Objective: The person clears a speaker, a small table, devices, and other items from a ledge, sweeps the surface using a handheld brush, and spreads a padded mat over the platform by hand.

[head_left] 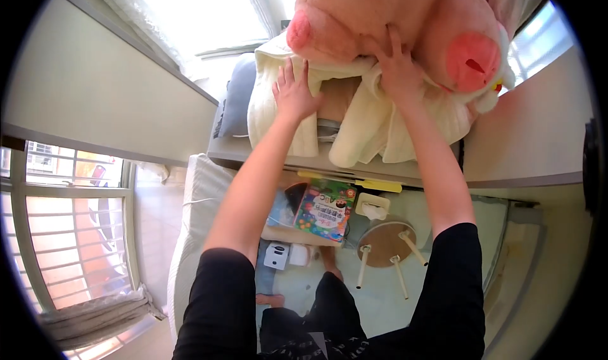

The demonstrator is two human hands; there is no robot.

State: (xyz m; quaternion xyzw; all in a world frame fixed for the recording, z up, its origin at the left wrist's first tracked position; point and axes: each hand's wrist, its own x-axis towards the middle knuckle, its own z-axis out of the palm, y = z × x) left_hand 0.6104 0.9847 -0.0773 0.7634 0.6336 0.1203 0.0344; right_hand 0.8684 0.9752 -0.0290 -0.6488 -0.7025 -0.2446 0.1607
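Observation:
A large pink plush toy (354, 18) fills the top of the view, with a redder pad (472, 61) at its right. Under it lies a thick cream cloth (272, 107) with long sleeve-like parts hanging over the edge of a grey surface. My left hand (295, 95) rests on the cloth's left part, fingers spread, just below the toy. Against the toy's underside, my right hand (399, 75) presses with its fingers apart, its wrist over the cloth. Neither hand is closed on anything.
A grey cushion (239, 94) stands left of the cloth. Below the ledge are a colourful book (324, 209), a tissue box (372, 206), an upturned round stool (386, 243) and a white box (277, 256). Cabinet panels (107, 75) flank both sides.

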